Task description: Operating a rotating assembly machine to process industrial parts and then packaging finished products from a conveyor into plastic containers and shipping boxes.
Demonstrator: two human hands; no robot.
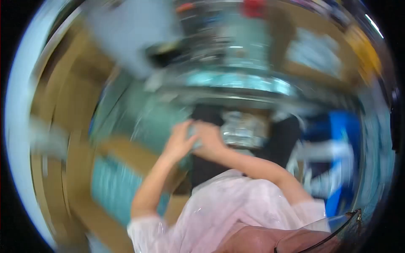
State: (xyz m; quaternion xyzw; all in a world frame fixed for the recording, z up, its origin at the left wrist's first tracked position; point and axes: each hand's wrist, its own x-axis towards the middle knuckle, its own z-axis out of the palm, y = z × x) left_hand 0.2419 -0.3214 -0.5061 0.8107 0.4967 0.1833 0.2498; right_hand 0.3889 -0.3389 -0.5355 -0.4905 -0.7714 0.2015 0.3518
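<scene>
Motion blurs the whole view. My left hand [180, 141] and my right hand [209, 137] meet in front of me, above my dark-clothed left thigh [206, 170]. The left thumb and fingers curve around a small pale, bluish patch [196, 143] between the hands, too smeared to name. Bent fingers of the right hand press in from the other side. Just right of the hands, between my legs, an open brown box [261, 120] holds several shiny clear packets [241, 130].
At the left stands an open cardboard box [114, 147] with pale green contents [116, 185]. A blue crate [339, 126] with white items is at the right. Beyond runs a cluttered bench edge [236, 95]; another cardboard box [282, 38] with pale bags stands at the far right.
</scene>
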